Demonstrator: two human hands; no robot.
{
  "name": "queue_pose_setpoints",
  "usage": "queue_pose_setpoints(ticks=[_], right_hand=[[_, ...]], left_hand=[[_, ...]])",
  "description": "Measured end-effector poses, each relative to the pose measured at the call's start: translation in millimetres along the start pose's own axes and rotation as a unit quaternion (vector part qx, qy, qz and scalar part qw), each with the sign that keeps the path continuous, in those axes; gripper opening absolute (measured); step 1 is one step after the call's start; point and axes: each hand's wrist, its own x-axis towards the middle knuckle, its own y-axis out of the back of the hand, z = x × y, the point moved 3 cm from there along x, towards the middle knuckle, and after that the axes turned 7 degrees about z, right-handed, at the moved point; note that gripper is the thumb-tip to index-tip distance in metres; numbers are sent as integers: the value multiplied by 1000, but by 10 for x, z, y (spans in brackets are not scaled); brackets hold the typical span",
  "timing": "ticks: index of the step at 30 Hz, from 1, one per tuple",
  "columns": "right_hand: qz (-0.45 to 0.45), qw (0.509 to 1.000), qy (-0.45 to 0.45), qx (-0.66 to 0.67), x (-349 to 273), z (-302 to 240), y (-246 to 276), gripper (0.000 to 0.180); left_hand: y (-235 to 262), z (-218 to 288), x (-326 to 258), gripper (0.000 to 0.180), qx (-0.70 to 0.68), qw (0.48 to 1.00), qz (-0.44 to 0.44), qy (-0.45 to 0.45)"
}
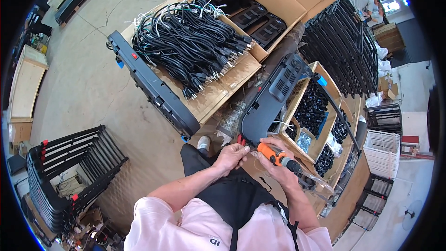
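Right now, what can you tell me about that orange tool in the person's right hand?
The orange tool looks like a powered screwdriver: a smooth orange plastic body with a grey and black rear section and a clear hose or cable trailing toward the lower right. The right hand grips it around the body, lying nearly level, tip pointing left at the lower end of a long black plastic panel. The left hand rests beside the tip.
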Motion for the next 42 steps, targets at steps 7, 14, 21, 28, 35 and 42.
queue_pose_setpoints(ticks=[7, 14, 21, 28, 35, 42], right_hand=[[-21, 999, 41, 22, 1, 34, -44, 36], [-4, 999, 32, 25, -8, 67, -49, 34], [-24, 1000, -19, -1, 9, 35, -60, 43], [43, 982, -10, 182, -116, 38, 136, 49], [66, 973, 1, 220, 36, -10, 261, 51], [78, 968, -32, 235, 223, 30, 261, 52]], left_hand=[[41, -83, 29, 29, -108, 993, -33, -15], [74, -105, 2, 30, -114, 993, -34, 16], [103, -194, 92, 32, -145, 988, 13, 43], [-104, 165, 72, 29, -270, 959, -2, 82], [-281, 447, 219, 30, -337, 935, -76, 82], [-371, 495, 324, 34, -359, 922, -106, 100]])
